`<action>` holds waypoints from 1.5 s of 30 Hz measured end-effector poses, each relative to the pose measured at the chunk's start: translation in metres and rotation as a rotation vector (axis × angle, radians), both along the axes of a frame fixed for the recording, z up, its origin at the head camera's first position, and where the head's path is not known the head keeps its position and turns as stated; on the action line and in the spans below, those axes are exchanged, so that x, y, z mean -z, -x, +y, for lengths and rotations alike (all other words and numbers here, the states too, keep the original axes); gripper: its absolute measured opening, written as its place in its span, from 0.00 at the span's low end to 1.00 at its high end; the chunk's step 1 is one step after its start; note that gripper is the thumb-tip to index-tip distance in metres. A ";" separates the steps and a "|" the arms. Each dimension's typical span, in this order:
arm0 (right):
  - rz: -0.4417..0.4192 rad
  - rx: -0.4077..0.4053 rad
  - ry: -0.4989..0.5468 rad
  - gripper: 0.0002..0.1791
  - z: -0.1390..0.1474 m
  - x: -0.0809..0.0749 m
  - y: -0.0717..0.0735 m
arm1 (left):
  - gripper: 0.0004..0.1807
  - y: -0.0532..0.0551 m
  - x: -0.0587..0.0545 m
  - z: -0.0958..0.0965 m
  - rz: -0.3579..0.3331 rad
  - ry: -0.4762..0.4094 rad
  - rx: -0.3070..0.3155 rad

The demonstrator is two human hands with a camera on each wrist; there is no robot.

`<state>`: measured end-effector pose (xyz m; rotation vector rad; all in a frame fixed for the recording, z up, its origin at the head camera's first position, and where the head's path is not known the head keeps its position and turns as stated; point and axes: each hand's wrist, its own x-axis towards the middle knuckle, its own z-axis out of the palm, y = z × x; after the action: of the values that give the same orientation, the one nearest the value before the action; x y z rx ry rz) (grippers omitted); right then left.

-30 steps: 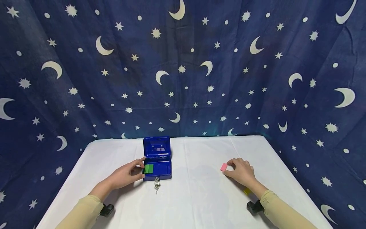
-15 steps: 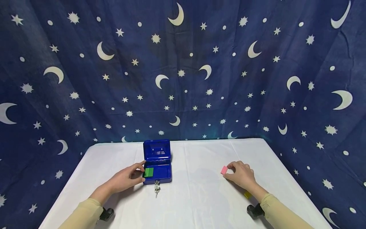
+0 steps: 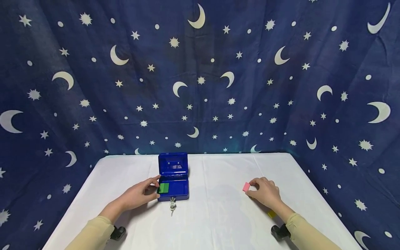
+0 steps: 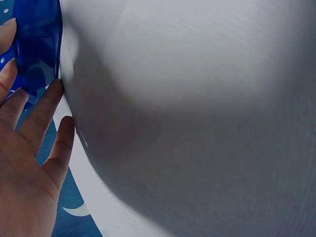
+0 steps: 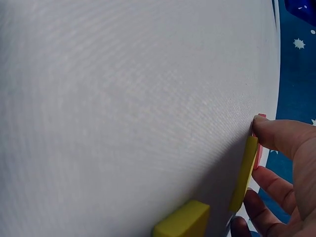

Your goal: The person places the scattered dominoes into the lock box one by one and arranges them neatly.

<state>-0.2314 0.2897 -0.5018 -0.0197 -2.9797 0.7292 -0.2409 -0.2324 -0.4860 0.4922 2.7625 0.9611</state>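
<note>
A blue metal cash box [image 3: 178, 188] stands on the table in the head view, its lid [image 3: 173, 165] raised. Two green blocks [image 3: 164, 188] lie side by side at its left end. My left hand [image 3: 137, 194] is at the box's left side, thumb by the front corner and forefinger by the back; in the left wrist view its spread fingers [image 4: 45, 106] reach the box [image 4: 38, 39]. To the right, my right hand [image 3: 265, 192] pinches a pink block [image 3: 246, 186] between thumb and fingers, low over the table. That block [image 5: 262, 116] is mostly hidden in the right wrist view.
Beneath my right wrist lies something yellow [image 3: 272, 214]; the right wrist view shows two yellow blocks, one [image 5: 244, 173] before the fingers and another [image 5: 183, 219] lower. Keys [image 3: 172, 206] hang at the box's front lock. A starry blue curtain [image 3: 200, 86] surrounds the white table [image 3: 212, 222].
The head view has shifted slightly, so the whole scene sits a little lower. Both hands, the box and the pink block otherwise keep nearly the same places.
</note>
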 end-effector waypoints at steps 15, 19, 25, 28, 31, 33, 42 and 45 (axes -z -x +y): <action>-0.005 0.000 -0.010 0.26 -0.001 0.000 0.001 | 0.18 0.001 0.000 0.000 -0.009 -0.032 0.012; -0.021 -0.010 0.001 0.26 0.000 -0.002 0.001 | 0.19 0.002 -0.001 0.000 -0.019 -0.038 0.013; -0.068 0.005 0.047 0.26 0.001 -0.004 0.003 | 0.20 0.001 -0.001 0.000 -0.025 -0.040 0.021; -0.084 0.011 0.063 0.26 0.001 -0.004 0.004 | 0.20 0.001 -0.003 0.001 -0.027 -0.037 0.021; -0.092 0.012 0.076 0.25 0.001 -0.005 0.004 | 0.19 0.001 -0.003 0.000 -0.026 -0.029 0.018; -0.093 0.013 0.081 0.25 0.001 -0.005 0.004 | 0.19 0.001 -0.003 0.000 -0.023 -0.021 0.013; -0.101 0.019 0.089 0.25 0.001 -0.006 0.005 | 0.19 0.001 -0.002 0.001 -0.027 -0.026 0.010; -0.110 0.021 0.091 0.25 0.000 -0.008 0.005 | 0.19 0.001 -0.003 0.001 -0.022 -0.018 0.011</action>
<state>-0.2369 0.2894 -0.4940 -0.0988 -3.0415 0.8894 -0.2416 -0.2312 -0.4830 0.4967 2.7313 0.9838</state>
